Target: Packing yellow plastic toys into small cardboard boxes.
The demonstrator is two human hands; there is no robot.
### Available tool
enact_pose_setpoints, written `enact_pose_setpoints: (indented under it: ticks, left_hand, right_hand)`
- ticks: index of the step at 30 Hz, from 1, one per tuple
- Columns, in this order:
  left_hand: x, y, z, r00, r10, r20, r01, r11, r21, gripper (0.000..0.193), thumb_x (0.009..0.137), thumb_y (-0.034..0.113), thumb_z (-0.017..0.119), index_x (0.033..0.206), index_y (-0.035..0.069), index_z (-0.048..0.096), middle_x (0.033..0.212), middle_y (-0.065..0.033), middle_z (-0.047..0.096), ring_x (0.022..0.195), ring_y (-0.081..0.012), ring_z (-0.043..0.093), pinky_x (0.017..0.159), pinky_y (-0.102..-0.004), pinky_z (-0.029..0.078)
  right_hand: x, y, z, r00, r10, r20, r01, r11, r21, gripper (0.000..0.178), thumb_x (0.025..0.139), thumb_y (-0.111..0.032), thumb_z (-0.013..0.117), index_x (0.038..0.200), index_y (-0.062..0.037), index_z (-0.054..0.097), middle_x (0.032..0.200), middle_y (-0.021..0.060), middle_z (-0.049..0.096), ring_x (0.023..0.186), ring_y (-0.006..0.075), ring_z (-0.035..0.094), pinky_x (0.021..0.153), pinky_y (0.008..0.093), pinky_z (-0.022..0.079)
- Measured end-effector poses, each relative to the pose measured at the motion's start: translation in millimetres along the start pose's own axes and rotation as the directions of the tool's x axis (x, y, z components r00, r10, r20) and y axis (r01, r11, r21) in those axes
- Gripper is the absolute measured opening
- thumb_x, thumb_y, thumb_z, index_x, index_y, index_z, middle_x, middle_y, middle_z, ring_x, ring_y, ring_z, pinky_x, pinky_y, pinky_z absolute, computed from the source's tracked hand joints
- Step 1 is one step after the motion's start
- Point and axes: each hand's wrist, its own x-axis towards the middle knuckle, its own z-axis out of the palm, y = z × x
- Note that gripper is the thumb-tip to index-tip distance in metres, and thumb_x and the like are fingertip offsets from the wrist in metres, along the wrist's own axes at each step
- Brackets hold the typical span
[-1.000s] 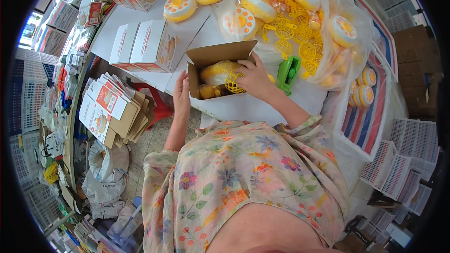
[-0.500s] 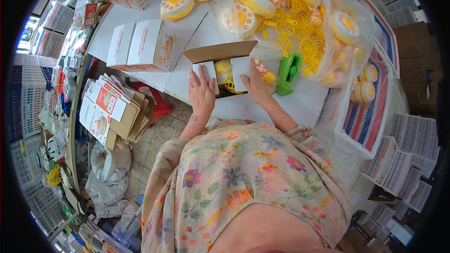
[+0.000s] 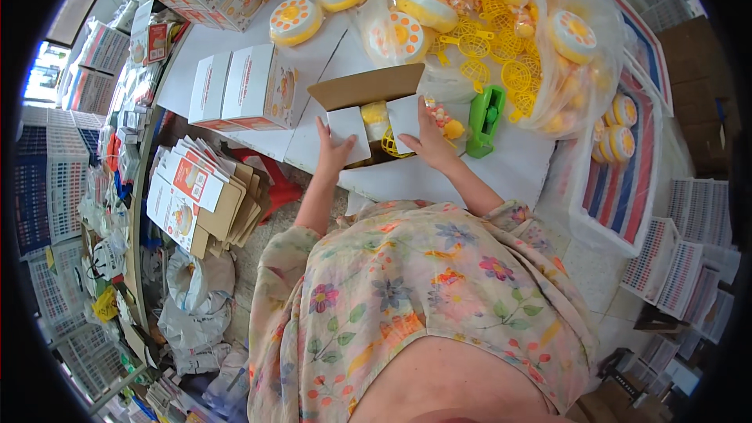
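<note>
**Hands folding the flaps of a small box**

On the white table [image 3: 439, 180], just ahead of the person, sits an open cardboard box [image 3: 374, 113] with yellow toy parts inside. Left hand [image 3: 333, 149] lies flat on the box's left white flap, fingers spread and pressing, gripping nothing. Right hand [image 3: 427, 141] rests on the right flap, fingers extended along its edge, thumb beneath; how firmly it pinches, I cannot tell. A brown flap stands open at 12 o'clock. At 3 o'clock from the box stands a green tape dispenser [image 3: 486, 119], just beside the right hand. At 1 o'clock, clear bags [image 3: 540, 47] hold yellow plastic pieces. At 10 o'clock, closed white boxes [image 3: 243, 94] stand in a row. At 8 o'clock, below the table, flat cartons [image 3: 204, 196] are stacked.
</note>
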Motion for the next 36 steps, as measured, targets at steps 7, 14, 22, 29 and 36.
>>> enact_pose_setpoints:
  ticks: [7,14,22,29,36]
  left_hand:
    - [34,33,-36,0.859,0.290,0.422,-0.384,0.910,0.156,0.069,0.074,-0.007,0.071,0.135,0.010,0.043,0.152,-0.0115,0.037,0.136,-0.0249,0.040,0.104,-0.0368,0.042]
    - [35,78,-55,0.571,0.176,0.802,-0.821,0.100,0.562,0.050,0.082,0.003,0.066,0.130,0.012,0.055,0.151,-0.0193,0.037,0.144,-0.0350,0.029,0.114,-0.0461,0.033]
    - [-13,95,-16,0.627,0.020,0.779,-0.776,0.102,0.622,0.106,0.068,0.037,0.082,0.152,0.007,0.023,0.155,-0.0315,0.015,0.145,-0.0480,0.012,0.107,-0.0596,0.036]
    - [-16,84,-8,0.651,-0.017,0.759,-0.756,0.083,0.650,0.121,0.063,0.048,0.082,0.154,0.009,0.013,0.154,-0.0360,0.006,0.142,-0.0579,0.005,0.110,-0.0582,0.032]
    - [-19,86,-17,0.574,-0.007,0.819,-0.818,0.048,0.574,0.102,0.076,0.044,0.074,0.154,0.010,0.017,0.154,-0.0344,0.009,0.141,-0.0579,0.006,0.109,-0.0591,0.033]
  right_hand:
    - [1,26,0,0.988,0.097,0.117,-0.127,0.948,0.291,0.096,0.091,-0.028,0.065,0.154,-0.0005,-0.002,0.156,0.0279,0.021,0.142,0.0369,0.030,0.115,0.0403,0.027]
    - [33,91,-58,0.729,0.291,0.620,-0.611,0.686,0.396,0.081,0.090,-0.032,0.065,0.154,-0.0089,0.022,0.157,0.0178,0.027,0.143,0.0341,0.031,0.115,0.0385,0.027]
    - [35,-53,-70,0.786,-0.193,0.587,0.549,0.654,-0.520,0.097,0.074,-0.049,0.075,0.150,-0.0094,0.031,0.157,0.0236,0.021,0.146,0.0414,0.018,0.115,0.0561,0.022]
    - [39,-53,-64,0.710,-0.194,0.677,0.651,0.546,-0.527,0.105,0.072,-0.057,0.073,0.154,-0.0125,0.023,0.156,0.0287,0.015,0.145,0.0469,0.010,0.115,0.0593,0.018]
    - [35,-42,-62,0.694,-0.242,0.679,0.679,0.534,-0.504,0.095,0.081,-0.060,0.063,0.154,-0.0145,0.023,0.158,0.0262,0.014,0.146,0.0453,0.011,0.115,0.0593,0.018]
